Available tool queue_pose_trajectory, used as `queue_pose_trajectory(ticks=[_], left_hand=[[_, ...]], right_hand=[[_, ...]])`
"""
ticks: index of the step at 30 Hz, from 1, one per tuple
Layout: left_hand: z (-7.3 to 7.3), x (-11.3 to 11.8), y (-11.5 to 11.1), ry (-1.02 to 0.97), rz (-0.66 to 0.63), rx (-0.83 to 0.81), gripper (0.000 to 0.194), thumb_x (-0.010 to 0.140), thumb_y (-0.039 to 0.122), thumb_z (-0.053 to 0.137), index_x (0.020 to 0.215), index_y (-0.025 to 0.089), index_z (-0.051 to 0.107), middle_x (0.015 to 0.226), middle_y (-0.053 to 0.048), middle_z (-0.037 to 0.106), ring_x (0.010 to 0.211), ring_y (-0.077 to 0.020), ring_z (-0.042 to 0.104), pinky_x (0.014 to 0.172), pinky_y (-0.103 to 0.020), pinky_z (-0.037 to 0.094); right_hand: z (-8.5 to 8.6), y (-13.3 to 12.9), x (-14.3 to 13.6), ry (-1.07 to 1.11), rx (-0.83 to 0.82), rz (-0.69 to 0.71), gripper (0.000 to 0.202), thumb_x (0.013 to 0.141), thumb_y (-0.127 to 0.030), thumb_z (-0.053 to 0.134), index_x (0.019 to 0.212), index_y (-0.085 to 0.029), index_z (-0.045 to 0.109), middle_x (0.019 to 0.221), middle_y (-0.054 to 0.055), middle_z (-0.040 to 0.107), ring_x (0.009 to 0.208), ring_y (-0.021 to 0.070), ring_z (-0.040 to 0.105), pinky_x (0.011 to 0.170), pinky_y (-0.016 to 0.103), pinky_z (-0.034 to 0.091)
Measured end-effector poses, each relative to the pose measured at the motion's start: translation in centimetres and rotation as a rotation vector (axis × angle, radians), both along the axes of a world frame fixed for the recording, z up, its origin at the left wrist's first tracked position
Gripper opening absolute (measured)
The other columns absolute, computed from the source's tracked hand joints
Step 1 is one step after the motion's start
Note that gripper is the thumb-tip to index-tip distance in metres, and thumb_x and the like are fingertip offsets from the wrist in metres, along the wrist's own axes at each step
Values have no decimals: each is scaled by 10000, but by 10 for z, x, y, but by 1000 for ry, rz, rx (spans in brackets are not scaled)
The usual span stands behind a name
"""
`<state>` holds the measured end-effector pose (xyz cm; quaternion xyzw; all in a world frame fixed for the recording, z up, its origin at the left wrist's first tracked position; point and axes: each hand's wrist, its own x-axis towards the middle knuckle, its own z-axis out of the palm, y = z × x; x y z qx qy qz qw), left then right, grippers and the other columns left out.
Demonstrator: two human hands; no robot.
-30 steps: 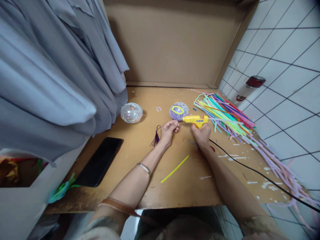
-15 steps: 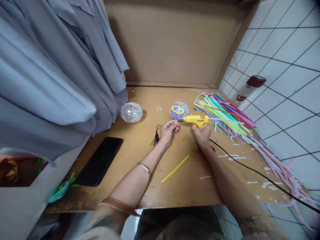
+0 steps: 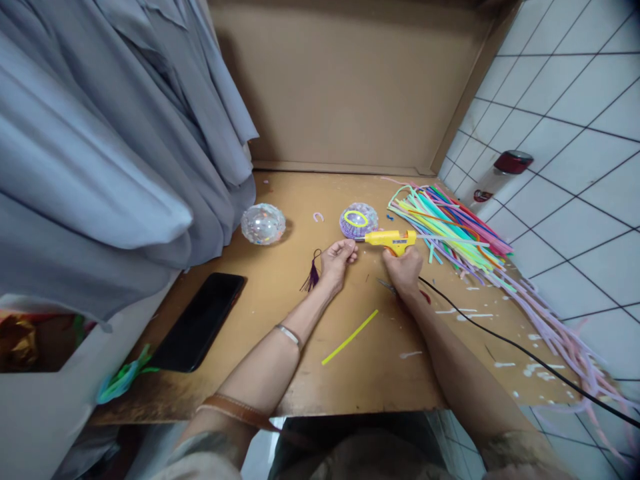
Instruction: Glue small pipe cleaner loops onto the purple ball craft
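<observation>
My right hand (image 3: 404,268) is wrapped round the handle of a yellow glue gun (image 3: 390,239), whose dark nozzle points left. The nozzle tip is close to the pinched fingers of my left hand (image 3: 338,262); whatever they hold is too small to make out. Just behind the nozzle sits a purple and clear ball (image 3: 359,221) with a yellow ring (image 3: 357,219) on its upper side. A dark purple tassel (image 3: 313,275) lies left of my left hand. A yellow strip (image 3: 350,337) lies between my forearms. Scissors (image 3: 387,286) are partly hidden by my right wrist.
A second clear ball (image 3: 263,224) and a black phone (image 3: 199,323) are on the left. Colourful strips (image 3: 450,230) are piled at the right, near a bottle (image 3: 493,180). A black cord (image 3: 500,339) crosses the wooden table (image 3: 370,393). Grey cloth (image 3: 115,153) hangs at the left.
The glue gun has shifted very slightly left, its nozzle a little nearer my left fingers. My left hand looks unchanged.
</observation>
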<state>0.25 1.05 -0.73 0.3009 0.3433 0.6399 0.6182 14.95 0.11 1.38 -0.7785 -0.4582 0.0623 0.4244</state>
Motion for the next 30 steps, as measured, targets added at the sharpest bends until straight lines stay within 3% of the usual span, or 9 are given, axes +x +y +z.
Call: queue_pose_trajectory(ticks=[5,15,30], left_hand=[[0,1,-1,13,-8,18,415,535,417,917,735,148,674,642,6,655,532,-55,509,556,-212,384],[0,0,-2,4,-22,18,376,571,380,906,748,139,677,656,0,660,539,-59,521,560,-218,386],[-1,1,0,-27,8,1,429,513,402,923,748,132,688,646,3,662,532,-54,526,551,-209,390]], right_hand=[[-1,0,-1,-18,-1,0,235,646,-403,622,740,-188,611,680,105,645,735,297,622,691,391,481],[4,-2,1,5,-25,7,260,656,-427,576,760,-189,598,712,110,660,725,297,624,699,394,473],[-4,2,3,-1,31,21,241,640,-449,577,711,-220,549,635,65,607,668,268,590,650,379,462]])
